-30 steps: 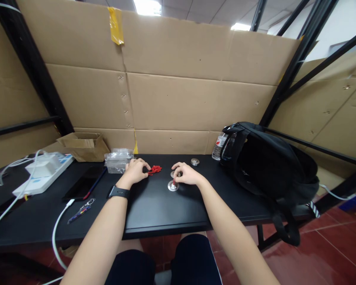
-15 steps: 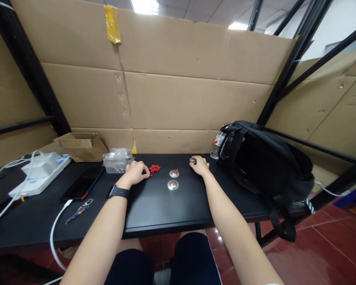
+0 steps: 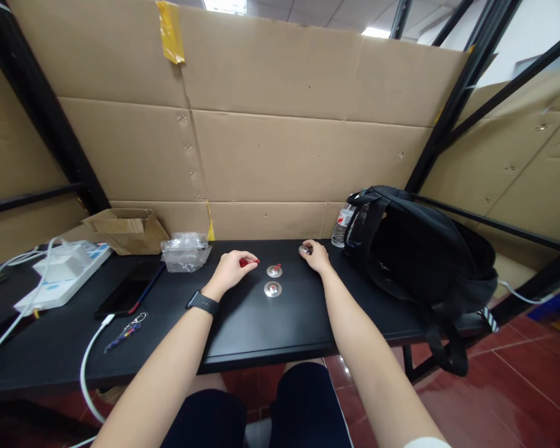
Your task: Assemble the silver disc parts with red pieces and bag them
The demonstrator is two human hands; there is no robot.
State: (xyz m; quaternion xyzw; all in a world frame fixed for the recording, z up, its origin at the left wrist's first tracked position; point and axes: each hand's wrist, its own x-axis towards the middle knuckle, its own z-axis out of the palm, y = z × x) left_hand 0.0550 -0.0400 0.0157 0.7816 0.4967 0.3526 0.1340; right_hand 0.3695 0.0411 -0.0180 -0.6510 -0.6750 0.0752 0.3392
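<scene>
My left hand (image 3: 233,271), with a dark watch on its wrist, is closed in a pinch over the red cord (image 3: 245,263). A bit of red shows at its fingertips; the rest is hidden by the fingers. My right hand (image 3: 318,256) is closed around small silver metal discs (image 3: 303,250), partly covered by its fingers, so I cannot tell how many. Between the hands two round silver discs lie on the black table. A red loop stands on the far disc (image 3: 274,271), and the near disc (image 3: 273,289) has a red spot at its centre.
Clear plastic bags (image 3: 185,252), a cardboard box (image 3: 127,230), a phone (image 3: 129,289), a keychain (image 3: 126,333) and a power strip (image 3: 68,274) are at left. A water bottle (image 3: 341,227) and a black backpack (image 3: 417,261) stand at right. A cardboard wall (image 3: 266,162) closes the back.
My left hand has moved right, over the red cord and nearer the two discs. My right hand stays at the silver discs, its fingers slightly shifted.
</scene>
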